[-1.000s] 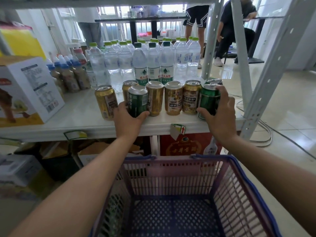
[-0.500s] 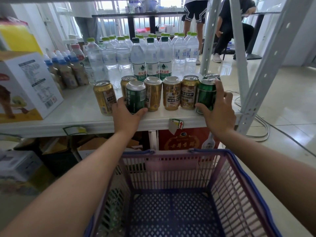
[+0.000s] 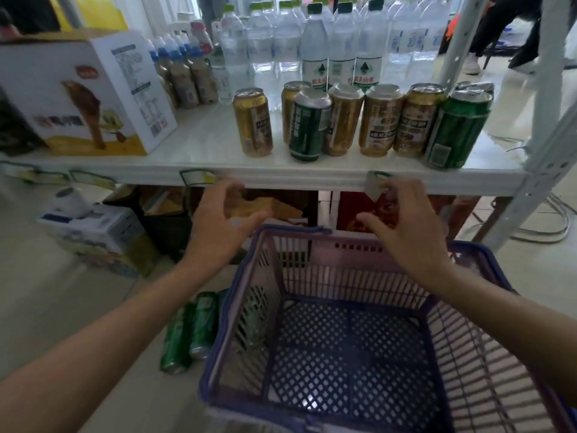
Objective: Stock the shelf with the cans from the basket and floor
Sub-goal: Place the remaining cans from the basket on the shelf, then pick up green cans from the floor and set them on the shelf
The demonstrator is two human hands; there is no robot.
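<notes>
1. The left hand (image 3: pixel 218 226) and right hand (image 3: pixel 406 232) were held below the shelf (image 3: pixel 199 157) edge, each grip spread and empty.
2. Five gold cans (image 3: pixel 381 120) and three green cans (image 3: pixel 309 126), one half hidden, were counted upright near the shelf front, probably for display.
3. The basket (image 3: pixel 312 232) was seen empty; two green floor cans (image 3: pixel 190 332) were left lying just beside it.

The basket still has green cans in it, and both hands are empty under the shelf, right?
Not quite. The head view shows the basket has no cans in it; you can see its bare mesh floor. The green cans lie on the floor beside it, to its left. The rest is right: the left hand and right hand are both empty, below the shelf edge.
</notes>
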